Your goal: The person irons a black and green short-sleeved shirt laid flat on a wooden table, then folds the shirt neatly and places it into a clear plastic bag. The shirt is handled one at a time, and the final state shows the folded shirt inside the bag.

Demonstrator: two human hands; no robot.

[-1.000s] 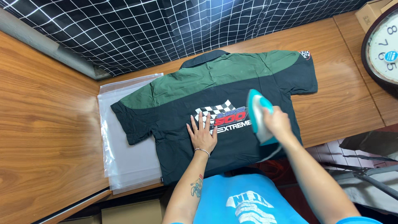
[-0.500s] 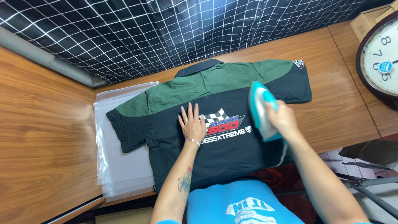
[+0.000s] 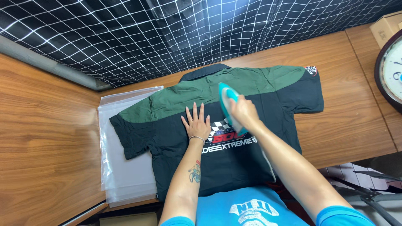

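Nearest to the camera I saw the person's light blue T-shirt (image 3: 251,209) at the bottom edge, and both bare forearms reached forward from it; the left forearm carried a small tattoo (image 3: 194,172) and a thin bracelet (image 3: 196,138) at the wrist. The left hand (image 3: 197,124) lay flat on the shirt (image 3: 176,125) with the fingers spread and held nothing, it only pressed the cloth. The right hand (image 3: 244,112) was closed around the handle of a teal and white iron (image 3: 228,102); the iron stood on the shirt just beside the left hand, above the checkered print (image 3: 228,136) on the back. The shirt was black with green shoulders and short sleeves; it was spread back side up on the wooden table (image 3: 46,159), the collar pointing away from the person. Its left sleeve lay over a stack of clear plastic bags (image 3: 125,171). Farther away a black cloth with a white grid (image 3: 167,33) hung behind the table; at the right edge I saw part of a round wall clock (image 3: 391,71), and a cardboard box (image 3: 385,25) beyond it.
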